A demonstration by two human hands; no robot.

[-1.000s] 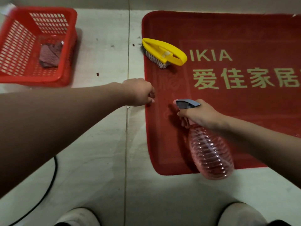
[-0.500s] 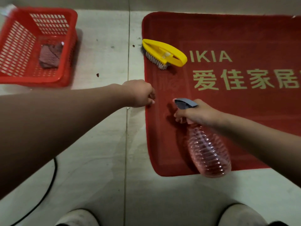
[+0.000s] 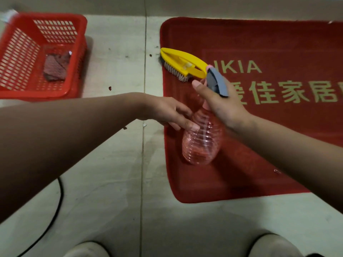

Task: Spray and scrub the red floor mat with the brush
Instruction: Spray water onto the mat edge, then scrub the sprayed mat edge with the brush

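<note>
The red floor mat (image 3: 269, 138) with gold lettering lies on the pale tiled floor at the right. A yellow scrub brush (image 3: 182, 64) lies bristles-down on the mat's upper left corner. My right hand (image 3: 220, 104) grips the neck of a clear pink spray bottle (image 3: 202, 143) with a grey-blue trigger head, held upright above the mat's left part. My left hand (image 3: 172, 114) reaches across from the left, its straight fingers touching the bottle's ribbed upper body.
A red plastic basket (image 3: 74, 52) stands at the upper left with a dark folded cloth (image 3: 55, 68) inside. A black cable (image 3: 55, 204) curves over the floor at the lower left. My two shoes show at the bottom edge. Small debris specks dot the tiles.
My right hand raised the spray bottle and turned it upright, nozzle now near the brush. My left hand left the mat's edge, uncurled its fingers and moved right onto the bottle.
</note>
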